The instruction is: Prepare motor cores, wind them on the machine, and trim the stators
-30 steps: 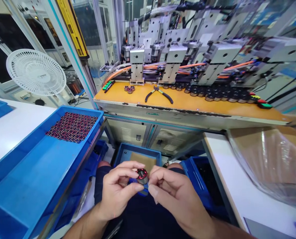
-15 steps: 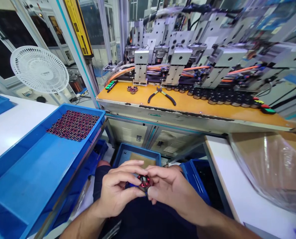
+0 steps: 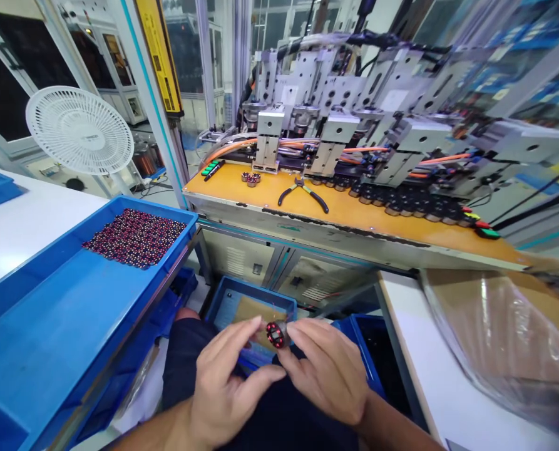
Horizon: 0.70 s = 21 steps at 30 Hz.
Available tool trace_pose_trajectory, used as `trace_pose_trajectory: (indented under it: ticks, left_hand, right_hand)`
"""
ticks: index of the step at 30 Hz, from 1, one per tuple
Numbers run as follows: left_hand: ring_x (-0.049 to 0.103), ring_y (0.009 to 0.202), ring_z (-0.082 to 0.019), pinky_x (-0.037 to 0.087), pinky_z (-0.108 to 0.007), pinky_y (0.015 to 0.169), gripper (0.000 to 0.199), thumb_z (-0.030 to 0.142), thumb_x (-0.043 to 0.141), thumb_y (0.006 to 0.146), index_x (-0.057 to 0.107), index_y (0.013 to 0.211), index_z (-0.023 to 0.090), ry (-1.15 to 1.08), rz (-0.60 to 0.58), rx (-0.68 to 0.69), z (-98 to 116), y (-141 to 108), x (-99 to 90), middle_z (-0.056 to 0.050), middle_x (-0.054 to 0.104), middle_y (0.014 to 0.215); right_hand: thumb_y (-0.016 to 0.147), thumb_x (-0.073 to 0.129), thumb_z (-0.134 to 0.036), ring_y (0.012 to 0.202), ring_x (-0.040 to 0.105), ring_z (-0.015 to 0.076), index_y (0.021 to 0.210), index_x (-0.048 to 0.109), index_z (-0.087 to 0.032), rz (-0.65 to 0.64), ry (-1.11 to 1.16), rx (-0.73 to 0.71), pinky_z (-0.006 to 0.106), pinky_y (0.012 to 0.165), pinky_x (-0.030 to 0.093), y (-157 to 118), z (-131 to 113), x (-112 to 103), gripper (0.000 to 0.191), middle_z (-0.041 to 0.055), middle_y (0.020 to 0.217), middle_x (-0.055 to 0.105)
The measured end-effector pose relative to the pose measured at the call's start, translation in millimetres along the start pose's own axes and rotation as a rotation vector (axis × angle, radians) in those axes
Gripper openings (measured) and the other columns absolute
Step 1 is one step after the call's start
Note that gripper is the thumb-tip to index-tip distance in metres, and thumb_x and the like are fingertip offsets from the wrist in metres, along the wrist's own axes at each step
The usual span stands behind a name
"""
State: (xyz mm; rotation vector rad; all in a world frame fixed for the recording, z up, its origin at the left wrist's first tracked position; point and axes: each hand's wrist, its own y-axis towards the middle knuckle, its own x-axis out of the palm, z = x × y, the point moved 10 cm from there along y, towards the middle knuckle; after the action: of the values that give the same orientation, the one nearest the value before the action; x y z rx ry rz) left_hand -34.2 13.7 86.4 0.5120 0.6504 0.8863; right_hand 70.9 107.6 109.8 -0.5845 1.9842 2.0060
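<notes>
Above my lap I hold a small wound motor stator (image 3: pixel 276 336), a dark round core with red-lit coils around a pale centre. My right hand (image 3: pixel 328 363) pinches it at its right side between thumb and fingers. The stator is tilted, its coil face turned to the left. Just left of it, my left hand (image 3: pixel 227 376) is open, thumb and fingers spread apart around a gap. Whether a left fingertip brushes the stator I cannot tell.
A long blue tray (image 3: pixel 72 319) on the left holds many similar stators (image 3: pixel 136 238). On the orange bench (image 3: pixel 260 195) lie cutting pliers (image 3: pixel 302 193), a few stators (image 3: pixel 251 179) and a row of dark parts (image 3: pixel 401 203), before a machine (image 3: pixel 326 125). A blue bin (image 3: pixel 286 302) stands below.
My left hand has let go of the stator and opened. The stator has turned from facing up to facing left, now held in my right hand alone. The head view has shifted slightly.
</notes>
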Motion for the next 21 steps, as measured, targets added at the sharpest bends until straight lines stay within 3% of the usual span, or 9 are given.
trace_pose_trajectory:
  ticks: [5,10,13,15,17,19,21]
  left_hand:
    - [0.073,0.076,-0.015,0.06,-0.02,0.073,0.036,0.024,0.08,0.075,0.07,0.109,0.02,-0.127,-0.108,-0.098,-2,18,12.3,-0.005,0.078,0.092]
    - [0.073,0.091,-0.019,0.059,-0.027,0.082,0.033,0.015,0.074,0.08,0.069,0.112,0.018,-0.097,-0.198,-0.005,5,22,11.6,-0.01,0.078,0.099]
    - [0.073,0.098,-0.022,0.059,-0.032,0.087,0.038,0.008,0.072,0.079,0.069,0.116,0.018,-0.062,-0.244,0.044,11,21,11.4,-0.012,0.077,0.106]
    - [0.074,0.094,-0.023,0.061,-0.031,0.082,0.038,0.006,0.072,0.078,0.07,0.113,0.019,-0.135,-0.264,-0.05,3,19,13.5,-0.013,0.077,0.108]
    - [0.075,0.082,-0.019,0.061,-0.027,0.071,0.034,0.006,0.073,0.077,0.073,0.107,0.019,-0.308,-0.263,-0.239,-12,14,18.1,-0.013,0.077,0.108]
    - [0.073,0.071,-0.015,0.059,-0.023,0.063,0.029,0.008,0.074,0.075,0.074,0.102,0.018,-0.502,-0.259,-0.417,-26,7,25.5,-0.013,0.076,0.107]
    - [0.072,0.07,-0.015,0.059,-0.022,0.062,0.025,0.011,0.076,0.075,0.075,0.099,0.017,-0.607,-0.256,-0.501,-31,4,30.3,-0.014,0.076,0.104]
  right_hand:
    - [0.086,0.065,-0.01,0.071,0.072,0.0221,0.1,0.065,-0.012,0.0,0.076,-0.04,0.033,0.067,0.062,-4,-10,-5,0.015,0.0108,0.076,0.073]
    - [0.083,0.072,-0.018,0.075,0.065,0.0191,0.11,0.061,-0.017,-0.135,0.564,0.412,0.031,0.063,0.057,-7,22,9,0.029,0.007,0.086,0.066]
    - [0.086,0.069,-0.015,0.07,0.06,0.0156,0.105,0.064,-0.02,-0.15,0.774,0.507,0.028,0.061,0.052,-2,25,13,0.02,0.0035,0.082,0.062]
    - [0.087,0.064,-0.007,0.069,0.06,0.0143,0.094,0.066,-0.02,-0.153,0.783,0.537,0.026,0.061,0.051,2,26,14,0.015,0.0023,0.079,0.062]
    - [0.086,0.062,-0.005,0.068,0.06,0.0136,0.087,0.066,-0.02,-0.149,0.772,0.576,0.024,0.061,0.05,3,27,15,0.015,0.0014,0.077,0.062]
    - [0.085,0.063,-0.005,0.067,0.059,0.013,0.085,0.065,-0.019,-0.143,0.773,0.598,0.023,0.061,0.05,1,25,18,0.015,0.0005,0.075,0.062]
    - [0.085,0.063,-0.006,0.066,0.058,0.0128,0.083,0.065,-0.02,-0.136,0.785,0.619,0.023,0.061,0.049,-3,25,19,0.014,0.0001,0.073,0.061]
